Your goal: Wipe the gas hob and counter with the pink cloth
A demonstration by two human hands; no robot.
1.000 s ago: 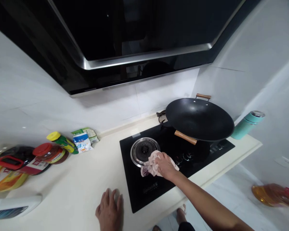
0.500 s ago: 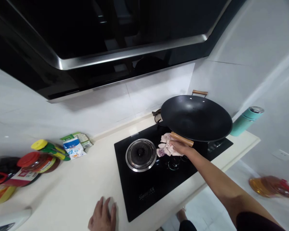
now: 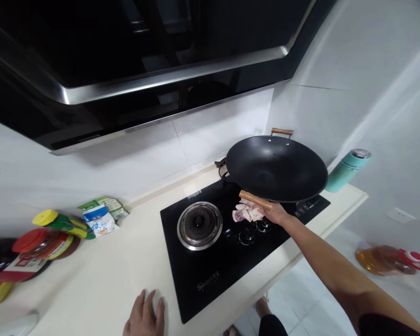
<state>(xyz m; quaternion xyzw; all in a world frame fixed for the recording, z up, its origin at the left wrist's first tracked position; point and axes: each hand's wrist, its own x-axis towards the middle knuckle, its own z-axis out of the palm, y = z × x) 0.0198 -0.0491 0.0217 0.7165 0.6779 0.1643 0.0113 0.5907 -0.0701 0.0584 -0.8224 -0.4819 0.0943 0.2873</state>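
Observation:
My right hand [image 3: 276, 213] is closed on a crumpled pale pink cloth [image 3: 251, 211], which lies against the black glass cooktop [image 3: 224, 261]. It is just under the front wooden handle of a large black wok [image 3: 276, 168]; part of the cloth and the fingers are hidden by that handle. The wok sits at the right side of the cooktop. To the left is a bare round burner [image 3: 199, 226] with a steel ring. My left hand [image 3: 145, 315] rests on the white counter, fingers stretched out, left of the cooktop's front corner.
A range hood [image 3: 161, 60] hangs low over the back. A mint-green flask [image 3: 348, 171] stands right of the wok. Seasoning packets [image 3: 101, 218], a yellow-capped bottle [image 3: 63, 223] and a red-lidded jar [image 3: 47, 242] are on the left counter. An oil jug [image 3: 388, 260] is on the floor.
My right hand and the cloth have moved right along the cooktop, beneath the wok's front handle. The view has shifted slightly. My left hand stays on the counter.

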